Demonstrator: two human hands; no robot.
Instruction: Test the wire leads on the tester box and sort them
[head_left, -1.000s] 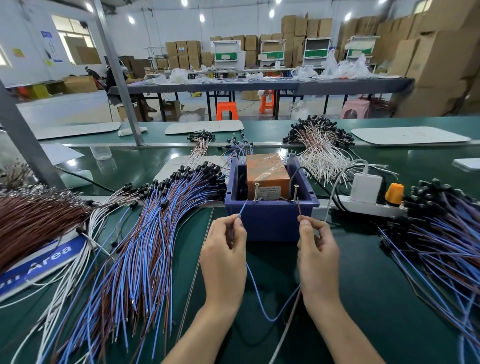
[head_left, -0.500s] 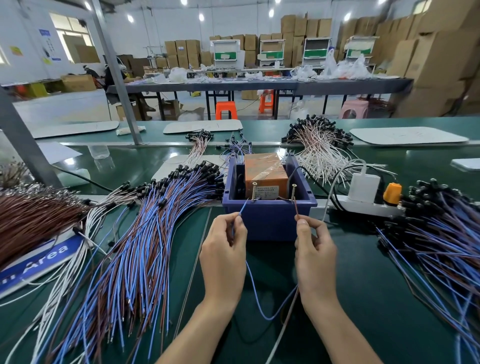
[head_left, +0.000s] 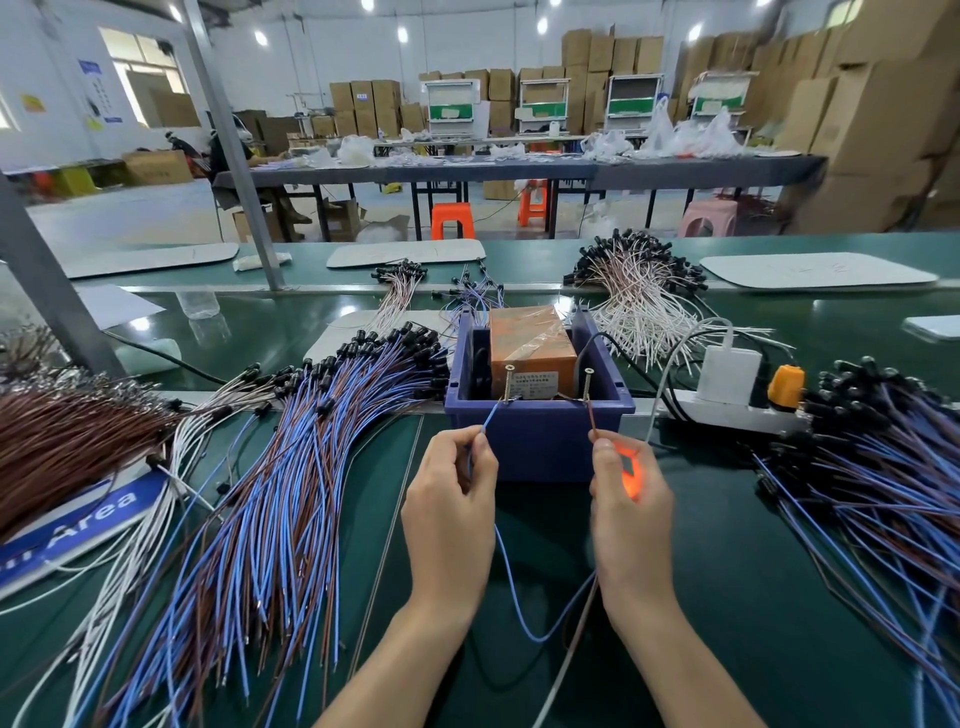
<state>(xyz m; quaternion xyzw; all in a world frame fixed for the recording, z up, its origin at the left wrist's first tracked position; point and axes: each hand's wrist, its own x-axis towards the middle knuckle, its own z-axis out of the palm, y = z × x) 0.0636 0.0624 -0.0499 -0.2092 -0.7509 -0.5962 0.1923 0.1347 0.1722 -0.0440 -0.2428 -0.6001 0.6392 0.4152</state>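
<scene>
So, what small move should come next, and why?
The blue lead touches the left screw, the brown lead the right screw, and an orange glow shows in the right hand. So the test seems done: probably lift both leads off and sort them.

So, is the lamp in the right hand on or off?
On: an orange glow shines inside the right hand, with the blue wire and brown wire at the screws.

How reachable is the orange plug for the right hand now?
Probably yes: only a white cable crosses the belt between the right hand and the orange plug on the power strip. That hand pinches a brown lead, though.
</scene>
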